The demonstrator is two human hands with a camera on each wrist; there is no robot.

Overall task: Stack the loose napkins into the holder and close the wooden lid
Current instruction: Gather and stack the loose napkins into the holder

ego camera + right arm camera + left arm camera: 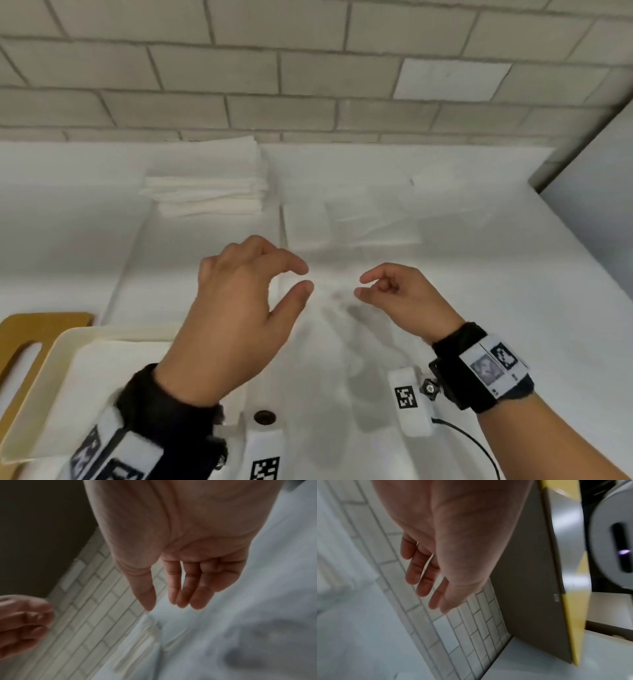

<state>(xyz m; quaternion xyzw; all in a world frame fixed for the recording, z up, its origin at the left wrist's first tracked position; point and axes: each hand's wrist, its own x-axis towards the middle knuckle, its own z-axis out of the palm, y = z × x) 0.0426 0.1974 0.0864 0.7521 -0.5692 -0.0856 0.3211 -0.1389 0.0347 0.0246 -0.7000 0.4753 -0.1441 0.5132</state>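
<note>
My left hand [306, 277] hovers over the middle of the white table, fingers relaxed and holding nothing; the left wrist view shows the left hand [438, 608] with straight fingers. My right hand [361, 285] hovers just to its right, loosely curled and empty, as the right hand [161, 605] also appears from its wrist. A stack of folded white napkins [205, 185] sits at the back left. Loose napkins [359, 216] lie spread at the back centre. The cream holder [113, 334] stands at the lower left with white napkins inside. Its wooden lid [44, 325] lies open to the left.
A tiled wall [308, 85] runs behind the table. A grey panel [589, 164] stands at the right, beyond the table's right edge. In the left wrist view a grey board with a yellow edge [530, 588] leans against the wall.
</note>
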